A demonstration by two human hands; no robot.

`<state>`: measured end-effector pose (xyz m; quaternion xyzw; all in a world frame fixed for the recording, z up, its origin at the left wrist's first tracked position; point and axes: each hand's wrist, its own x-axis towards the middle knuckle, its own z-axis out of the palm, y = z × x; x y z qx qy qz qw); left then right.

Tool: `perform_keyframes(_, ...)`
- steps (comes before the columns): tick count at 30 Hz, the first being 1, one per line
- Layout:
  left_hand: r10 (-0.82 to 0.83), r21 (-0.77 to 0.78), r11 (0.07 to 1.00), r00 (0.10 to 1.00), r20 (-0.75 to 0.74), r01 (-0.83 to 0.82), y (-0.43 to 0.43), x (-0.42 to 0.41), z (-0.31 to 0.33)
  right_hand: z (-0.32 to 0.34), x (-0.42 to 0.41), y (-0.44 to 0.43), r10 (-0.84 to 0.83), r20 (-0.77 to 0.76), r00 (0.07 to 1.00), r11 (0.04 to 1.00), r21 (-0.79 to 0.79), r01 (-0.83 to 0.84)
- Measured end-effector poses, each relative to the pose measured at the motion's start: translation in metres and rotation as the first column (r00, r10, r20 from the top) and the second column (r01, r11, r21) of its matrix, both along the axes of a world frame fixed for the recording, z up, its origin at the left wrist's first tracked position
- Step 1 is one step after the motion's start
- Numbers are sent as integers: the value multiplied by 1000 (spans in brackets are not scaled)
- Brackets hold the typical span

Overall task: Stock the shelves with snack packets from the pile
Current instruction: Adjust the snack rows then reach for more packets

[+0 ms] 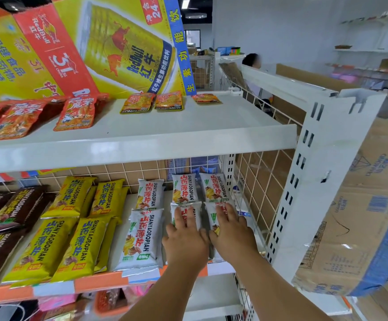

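Note:
Both hands lie flat on white snack packets at the right end of the middle shelf (220,267). My left hand (185,237) presses on one white packet (196,213), fingers spread. My right hand (231,230) rests on the neighbouring white packet (212,216), next to the wire side panel. Neither hand grips anything. Behind them two more white packets (183,188) (214,187) lie in a row. Further left sit other white packets (142,239), yellow packets (77,246) and brown packets (8,212). The pile is not in view.
The top shelf (188,133) holds red packets (77,113) and small orange packets (168,100) in front of a large yellow drink carton (123,42). A cardboard box (359,216) leans against the shelf upright at the right. A person sits in the background.

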<state>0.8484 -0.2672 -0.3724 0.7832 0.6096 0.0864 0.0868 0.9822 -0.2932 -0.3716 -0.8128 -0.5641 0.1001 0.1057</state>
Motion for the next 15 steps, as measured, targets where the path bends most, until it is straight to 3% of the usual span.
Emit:
perform_keyframes(4,-43,57,997,999,-8,43,-1,-11,8,16,-1,-3,-23,-31,999,1000,13,24)
perform_keyframes(15,-110,241,964,994,-13,110,-6,-93,53,74,-60,-25,-12,71,997,991,136,2)
